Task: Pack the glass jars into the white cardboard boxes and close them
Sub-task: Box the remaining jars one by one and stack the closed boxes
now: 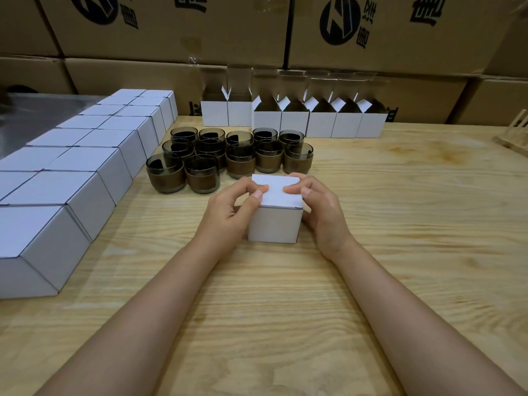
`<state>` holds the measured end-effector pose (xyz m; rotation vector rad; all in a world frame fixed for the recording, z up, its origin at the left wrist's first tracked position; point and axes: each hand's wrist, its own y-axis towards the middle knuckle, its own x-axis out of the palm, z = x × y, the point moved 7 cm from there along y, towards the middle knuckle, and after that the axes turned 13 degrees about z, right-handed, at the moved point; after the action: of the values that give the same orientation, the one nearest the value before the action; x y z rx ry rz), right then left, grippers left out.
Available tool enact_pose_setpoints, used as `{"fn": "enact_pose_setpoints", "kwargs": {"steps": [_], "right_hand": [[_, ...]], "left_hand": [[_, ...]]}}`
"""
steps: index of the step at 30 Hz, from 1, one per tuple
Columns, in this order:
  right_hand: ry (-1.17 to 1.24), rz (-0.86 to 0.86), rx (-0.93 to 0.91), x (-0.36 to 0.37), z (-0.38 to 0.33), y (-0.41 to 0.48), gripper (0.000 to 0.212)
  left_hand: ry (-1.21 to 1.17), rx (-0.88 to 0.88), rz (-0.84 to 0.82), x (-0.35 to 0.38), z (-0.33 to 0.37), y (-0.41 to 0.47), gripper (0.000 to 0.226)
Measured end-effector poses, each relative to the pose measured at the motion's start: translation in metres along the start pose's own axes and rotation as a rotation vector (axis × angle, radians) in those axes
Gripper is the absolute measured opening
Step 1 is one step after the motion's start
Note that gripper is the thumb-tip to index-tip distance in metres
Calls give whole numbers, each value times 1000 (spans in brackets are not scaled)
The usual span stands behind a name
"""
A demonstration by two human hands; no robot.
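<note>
At mid-table, just nearer than the jars, one white box [275, 224] stood upright on the wooden table [371, 281]. Lid was up, folded flat and shut, with the tuck seam along the near top edge. A plain front face looked at the camera, turned slightly. It was roughly a cube, so no clear long axis.

Left hand [231, 208] held the box's left side, fingers curled, with thumb and forefinger tips pressed on the lid's left edge. Right hand [323, 207] mirrored it on the right side, fingers curled round the far corner and tips on the lid. Both were grasping the box, and both forearms were bare.

Just behind the box sat the glass jars [268, 157]: smoky glass with brown bands, upright, mouths up, packed touching in about three rows. I counted about twelve, but overlap hid the exact number. The nearest jar sat just beside the box's far edge.

Behind the jars was a row of seven open boxes [320, 125], white, flaps up, side by side and touching.

Along the left edge were the closed boxes [83, 192], white, in two touching columns running front to back. About sixteen showed; the count was unclear where they left the frame.

Brown cartons [171, 32] with black print were stacked as a wall at the back. Part of one wooden rack [514, 135] showed at the right edge.
</note>
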<state>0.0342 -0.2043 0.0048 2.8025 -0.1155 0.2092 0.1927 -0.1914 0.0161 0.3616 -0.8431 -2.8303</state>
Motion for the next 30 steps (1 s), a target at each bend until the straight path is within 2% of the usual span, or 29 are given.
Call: {"fn": "enact_pose_setpoints", "kwargs": {"steps": [2,4,7,9,12,16,23,30], "right_hand": [[11,-6,2,0,0,1,16],[24,-25,-1,0,0,0,17],[64,-40,9,-1,0,-1,16],[73,-77,13,0,-1,-2,17],[88,-129,68,5,-1,-6,29],[126,-170,174,10,4,-8,42],[101,-92,220,3,6,-5,40],[76,-101,205,4,8,-5,37]], "left_hand": [[32,-17,3,1,-1,0,16],[142,37,30,-2,6,-2,21],[511,400,112,-2,37,-10,32],[715,547,86,9,52,-20,41],[942,525,35,17,59,-33,59],[1029,556,93,4,74,-49,48],[1099,704,110,-78,87,-102,45],[1254,698,139,-184,77,-134,43]]}}
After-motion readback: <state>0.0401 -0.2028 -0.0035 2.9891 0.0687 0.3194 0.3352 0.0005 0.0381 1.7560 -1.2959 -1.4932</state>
